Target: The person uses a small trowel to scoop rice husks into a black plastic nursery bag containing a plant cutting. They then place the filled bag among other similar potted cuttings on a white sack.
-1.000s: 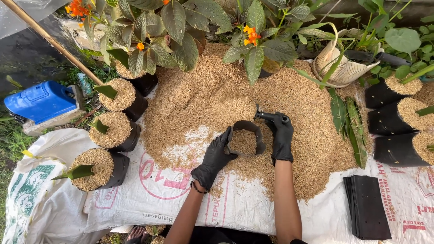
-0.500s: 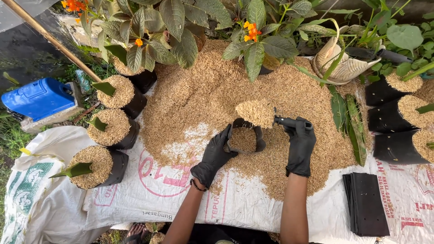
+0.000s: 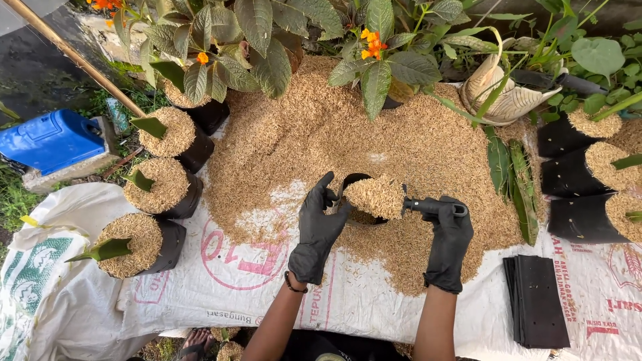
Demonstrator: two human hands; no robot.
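We are steadying the black grow bag (image 3: 354, 182) with our left hand (image 3: 317, 227) (grip holding its rim open), while our right hand (image 3: 448, 237), closed around the scoop (image 3: 384, 197), is tipping husks in.

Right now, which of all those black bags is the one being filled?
Start at the big heap of tan husks on the white sacking. At its near edge, between the two black-gloved hands, sits a small black bag. Unlike the filled bags alongside, it has no green cutting, and a heaped scoop covers it.

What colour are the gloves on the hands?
Black. Both gloves, on the left hand and the right hand, show clearly in the head view.
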